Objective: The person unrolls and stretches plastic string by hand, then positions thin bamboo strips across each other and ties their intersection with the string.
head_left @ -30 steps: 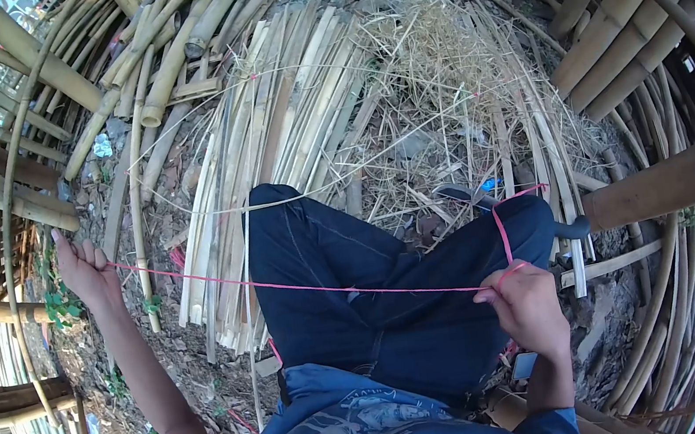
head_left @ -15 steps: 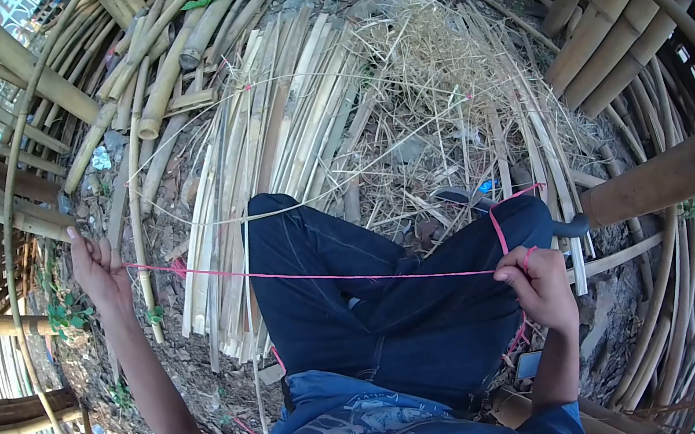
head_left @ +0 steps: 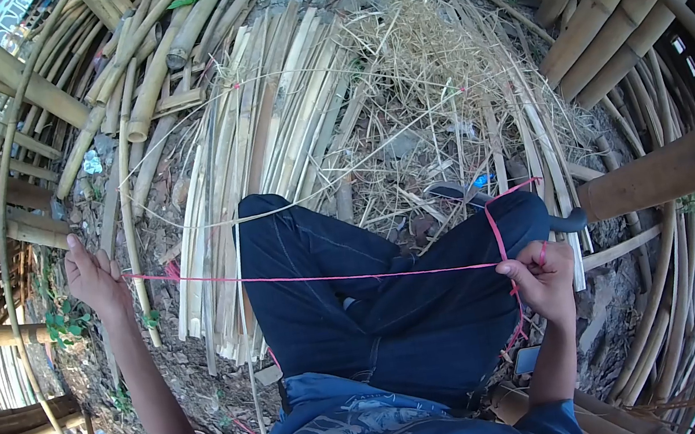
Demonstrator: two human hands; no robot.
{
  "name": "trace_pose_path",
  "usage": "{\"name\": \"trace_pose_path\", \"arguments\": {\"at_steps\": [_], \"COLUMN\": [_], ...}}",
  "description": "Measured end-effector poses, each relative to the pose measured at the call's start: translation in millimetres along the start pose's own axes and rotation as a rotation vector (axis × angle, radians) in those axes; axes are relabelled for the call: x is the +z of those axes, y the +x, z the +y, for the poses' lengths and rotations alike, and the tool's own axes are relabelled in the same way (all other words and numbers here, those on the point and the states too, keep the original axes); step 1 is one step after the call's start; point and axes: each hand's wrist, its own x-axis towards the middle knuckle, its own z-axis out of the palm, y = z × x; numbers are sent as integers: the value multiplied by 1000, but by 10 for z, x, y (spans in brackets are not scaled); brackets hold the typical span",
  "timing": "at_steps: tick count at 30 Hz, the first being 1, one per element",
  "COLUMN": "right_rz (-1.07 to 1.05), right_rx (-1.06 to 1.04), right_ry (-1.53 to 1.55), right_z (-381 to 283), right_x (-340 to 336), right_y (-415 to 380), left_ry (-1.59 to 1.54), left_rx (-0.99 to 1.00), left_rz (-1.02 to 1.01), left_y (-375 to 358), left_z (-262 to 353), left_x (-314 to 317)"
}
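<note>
A thin pink string (head_left: 356, 277) runs nearly straight across my lap, over both legs in dark trousers (head_left: 310, 267). At the left, my left hand (head_left: 95, 275) is closed on one end of it, beside a bamboo pole. My right hand (head_left: 542, 274) pinches the string near my right knee, with a loop of it around a finger. From there a loose pink length goes up over the knee, and more hangs down beside my thigh. A small pink bunch (head_left: 172, 271) lies near the string by the left hand.
Split bamboo strips (head_left: 271, 112) lie ahead of my legs, beside a heap of dry shavings (head_left: 423, 55). Bamboo poles (head_left: 166, 65) lean at the upper left. A thick bamboo pole (head_left: 661, 170) juts in from the right. A curved dark handle (head_left: 570, 222) shows by my right knee.
My right hand has shifted slightly to the right and my left hand slightly to the left. Both still hold the string stretched between them.
</note>
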Motion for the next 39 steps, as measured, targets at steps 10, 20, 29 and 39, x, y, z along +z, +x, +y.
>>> {"name": "trace_pose_path", "arguments": {"at_steps": [10, 20, 29, 39], "right_rz": [55, 840, 1053, -400], "right_rx": [107, 342, 253, 368], "right_ry": [15, 601, -156, 836], "right_z": [261, 1700, 523, -650], "right_x": [-146, -1061, -428, 1260], "right_y": [-118, -1086, -602, -42], "left_ry": [129, 952, 938, 230], "left_rx": [-60, 772, 822, -28], "left_rz": [-314, -1410, -1431, -1567], "left_y": [-186, -1408, -1489, -1834], "left_z": [-123, 152, 180, 68], "left_x": [-65, 491, 606, 975]}}
